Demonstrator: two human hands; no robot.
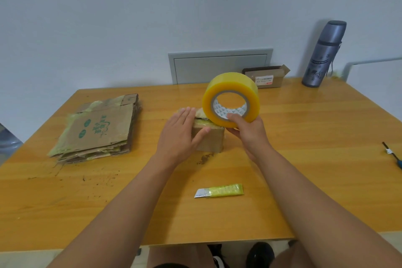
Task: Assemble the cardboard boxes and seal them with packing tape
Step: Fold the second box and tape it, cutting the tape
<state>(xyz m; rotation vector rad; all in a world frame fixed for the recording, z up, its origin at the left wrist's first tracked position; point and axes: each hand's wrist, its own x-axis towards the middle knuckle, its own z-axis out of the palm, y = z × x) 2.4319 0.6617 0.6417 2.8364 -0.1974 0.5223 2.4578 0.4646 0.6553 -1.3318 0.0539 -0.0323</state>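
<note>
A small brown box [210,140] sits mid-table — a fat yellow tape roll [231,99] stands on edge at its top; flattened boxes [99,130] lie stacked to the left.

Wooden table [304,159], orange-yellow top, dark scuffs and specks toward near-left. Left side: stack of flattened cardboard boxes [100,128], green print on top sheet, old tape at edges. Centre: small cardboard box [212,140]. Near edge: yellow-green utility knife [219,190], lying flat. Far edge: small open carton [268,77] with label; beside it grey flask [325,54], upright. Right edge: screwdriver [392,155], partly out of view.
</note>
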